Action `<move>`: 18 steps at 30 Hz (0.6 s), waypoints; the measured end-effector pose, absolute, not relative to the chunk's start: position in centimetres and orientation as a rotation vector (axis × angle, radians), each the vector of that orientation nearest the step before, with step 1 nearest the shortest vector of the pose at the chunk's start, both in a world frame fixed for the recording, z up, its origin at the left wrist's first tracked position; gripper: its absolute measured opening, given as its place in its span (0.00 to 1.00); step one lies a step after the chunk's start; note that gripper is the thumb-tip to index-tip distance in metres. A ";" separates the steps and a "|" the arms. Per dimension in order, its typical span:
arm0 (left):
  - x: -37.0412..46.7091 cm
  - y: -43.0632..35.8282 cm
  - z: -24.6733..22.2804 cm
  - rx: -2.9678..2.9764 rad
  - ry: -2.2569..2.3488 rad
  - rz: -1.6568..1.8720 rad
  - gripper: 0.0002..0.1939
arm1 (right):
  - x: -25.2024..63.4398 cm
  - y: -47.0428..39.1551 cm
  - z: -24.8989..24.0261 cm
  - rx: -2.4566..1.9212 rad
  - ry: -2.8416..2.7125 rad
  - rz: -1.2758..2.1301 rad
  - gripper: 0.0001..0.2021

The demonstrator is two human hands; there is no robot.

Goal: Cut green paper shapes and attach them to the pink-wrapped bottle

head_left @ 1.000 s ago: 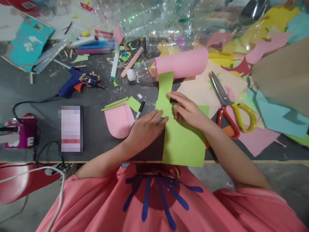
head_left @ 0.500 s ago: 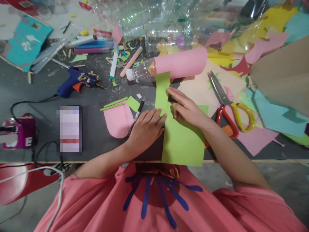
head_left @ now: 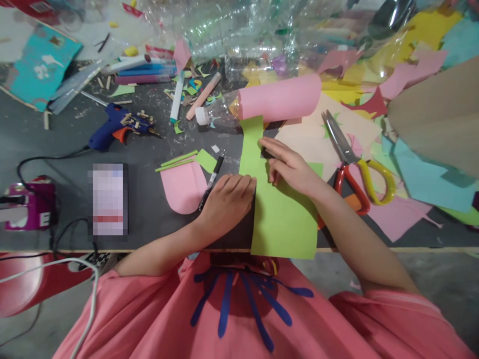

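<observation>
A light green paper sheet (head_left: 286,224) lies on the dark table, its lower edge reaching past the table's front edge. At its upper left is a narrow green paper strip (head_left: 251,144); I cannot tell whether the two are one piece. My left hand (head_left: 228,202) has its fingers curled closed at the sheet's left edge, fingertips hidden. My right hand (head_left: 286,167) is open, its index finger stretched along the strip's right edge, the other fingers loosely bent over the sheet. Beside my left hand lie a black pen (head_left: 212,180) and a rounded pink paper piece (head_left: 183,187).
A clear bottle wrapped in pink paper (head_left: 280,97) lies just beyond the strip. Scissors (head_left: 355,164) with red and yellow handles rest at right among paper scraps. To the left are a blue glue gun (head_left: 116,124) with its cord and a phone (head_left: 108,199). Plastic bottles crowd the back.
My left hand's fingers have curled in from lying spread over the paper. The green sheet and strip have shifted slightly towards me. My right hand has barely moved.
</observation>
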State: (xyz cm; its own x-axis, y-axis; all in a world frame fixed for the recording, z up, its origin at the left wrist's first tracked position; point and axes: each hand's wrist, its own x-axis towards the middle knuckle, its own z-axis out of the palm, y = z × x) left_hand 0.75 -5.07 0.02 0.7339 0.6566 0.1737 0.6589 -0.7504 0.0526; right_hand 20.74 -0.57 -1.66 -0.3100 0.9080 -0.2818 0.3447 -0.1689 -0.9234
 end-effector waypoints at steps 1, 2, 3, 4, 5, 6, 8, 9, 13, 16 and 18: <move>0.7 -5.1 0.0 -2.917 -1.107 -0.279 0.16 | 20.7 -0.6 -1.6 -1.441 -1.599 1.504 0.28; 0.7 -5.1 0.0 -2.919 -1.107 -0.276 0.15 | 20.7 -0.6 -1.5 -1.443 -1.593 1.507 0.28; 0.7 -5.1 0.0 -2.919 -1.104 -0.281 0.15 | 20.7 -0.6 -1.5 -1.443 -1.588 1.507 0.27; 0.7 -5.1 0.0 -2.916 -1.100 -0.296 0.15 | 20.7 -0.6 -1.4 -1.439 -1.586 1.506 0.27; 0.7 -5.1 0.0 -2.913 -1.093 -0.316 0.16 | 20.8 -0.6 -1.4 -1.431 -1.586 1.506 0.26; 0.7 -5.1 -0.1 -2.909 -1.088 -0.331 0.16 | 20.8 -0.6 -1.4 -1.420 -1.586 1.506 0.26; 0.7 -5.1 -0.1 -2.911 -1.091 -0.327 0.17 | 20.9 -0.6 -1.5 -1.394 -1.587 1.510 0.24; 0.8 -5.1 -0.1 -2.923 -1.096 -0.308 0.18 | 20.9 -0.6 -1.5 -1.379 -1.587 1.510 0.23; 0.9 -5.2 -0.1 -2.976 -1.128 -0.246 0.18 | 21.0 -0.6 -1.7 -1.344 -1.585 1.492 0.21; 0.9 -5.3 -0.1 -2.974 -1.159 -0.214 0.19 | 21.0 -0.6 -1.6 -1.348 -1.593 1.489 0.21; 0.9 -5.4 -0.1 -2.976 -1.189 -0.182 0.21 | 20.9 -0.6 -1.5 -1.360 -1.610 1.503 0.21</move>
State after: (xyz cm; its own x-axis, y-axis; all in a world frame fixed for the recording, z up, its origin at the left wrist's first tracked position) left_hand 0.93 -5.41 -0.10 0.7195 0.6899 0.0796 0.6822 -0.7236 0.1051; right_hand 20.93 -0.55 -1.46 -0.3401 0.9098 -0.2380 0.3000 -0.1349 -0.9443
